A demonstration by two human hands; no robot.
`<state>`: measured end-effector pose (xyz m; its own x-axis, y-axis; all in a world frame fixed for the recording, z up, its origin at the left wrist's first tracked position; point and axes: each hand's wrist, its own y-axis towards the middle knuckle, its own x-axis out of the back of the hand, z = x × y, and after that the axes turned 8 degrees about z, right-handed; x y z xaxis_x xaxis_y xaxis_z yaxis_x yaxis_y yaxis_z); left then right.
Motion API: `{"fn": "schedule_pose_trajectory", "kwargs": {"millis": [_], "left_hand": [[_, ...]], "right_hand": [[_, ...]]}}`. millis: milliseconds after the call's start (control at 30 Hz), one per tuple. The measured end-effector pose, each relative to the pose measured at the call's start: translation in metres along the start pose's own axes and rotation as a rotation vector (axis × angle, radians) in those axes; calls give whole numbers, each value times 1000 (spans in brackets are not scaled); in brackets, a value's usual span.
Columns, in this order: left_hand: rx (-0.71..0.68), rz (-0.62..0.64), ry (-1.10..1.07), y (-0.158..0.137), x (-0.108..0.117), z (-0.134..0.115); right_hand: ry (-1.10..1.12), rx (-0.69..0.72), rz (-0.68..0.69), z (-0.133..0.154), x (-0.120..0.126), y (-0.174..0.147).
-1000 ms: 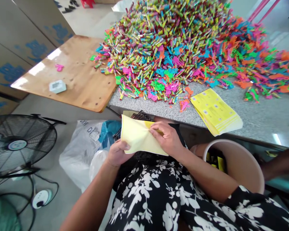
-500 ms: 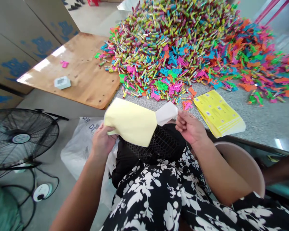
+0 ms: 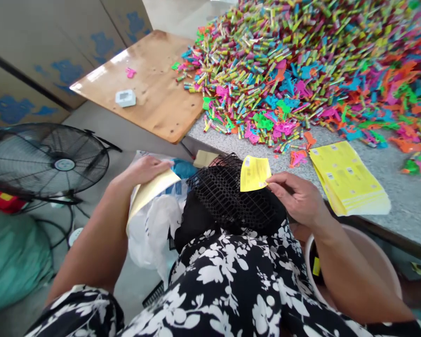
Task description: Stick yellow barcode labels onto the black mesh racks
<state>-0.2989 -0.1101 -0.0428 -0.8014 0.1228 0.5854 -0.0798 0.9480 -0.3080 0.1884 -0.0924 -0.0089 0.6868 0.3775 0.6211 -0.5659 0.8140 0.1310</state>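
Between the thumb and fingertips of my right hand [image 3: 296, 194] is a small yellow printed label [image 3: 255, 174], upright above my lap, its printed face toward me. My left hand [image 3: 145, 169] holds a pale yellow sheet of backing paper [image 3: 152, 191] over a white plastic bag [image 3: 143, 241] on the floor; the thumb is hidden. A stack of yellow label sheets [image 3: 349, 175] lies on the speckled stone tabletop [image 3: 412, 206], to the right of my right hand. Black openwork mesh [image 3: 228, 199] covers my lap.
A big heap of small colourful tubes [image 3: 252, 79] and bright plastic pieces [image 3: 375, 93] covers the table. On the wooden board [image 3: 161, 93] at left sit a white device [image 3: 125, 98] and a pink piece [image 3: 130, 72]. A fan [image 3: 63, 164] and a pale bucket [image 3: 365, 262] flank me.
The small label has come apart from the pale sheet and now shows its yellow face in my right hand. My left hand has moved left with the sheet, over the bag. The view has shifted left.
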Motion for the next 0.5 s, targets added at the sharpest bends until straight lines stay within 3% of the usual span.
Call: {"fn": "schedule_pose_trajectory", "kwargs": {"millis": [100, 167, 300, 400, 500], "left_hand": [[68, 188, 420, -7, -18, -10], [-47, 241, 505, -16, -31, -19], [-254, 407, 423, -38, -52, -34], [-284, 495, 306, -48, -63, -37], [-278, 463, 250, -52, -71, -33]], "right_hand": [[-38, 120, 123, 13, -12, 10], [-16, 173, 223, 19, -21, 18], [3, 260, 429, 27, -38, 34], [-37, 329, 514, 34, -48, 45], [-81, 370, 563, 39, -56, 54]]}}
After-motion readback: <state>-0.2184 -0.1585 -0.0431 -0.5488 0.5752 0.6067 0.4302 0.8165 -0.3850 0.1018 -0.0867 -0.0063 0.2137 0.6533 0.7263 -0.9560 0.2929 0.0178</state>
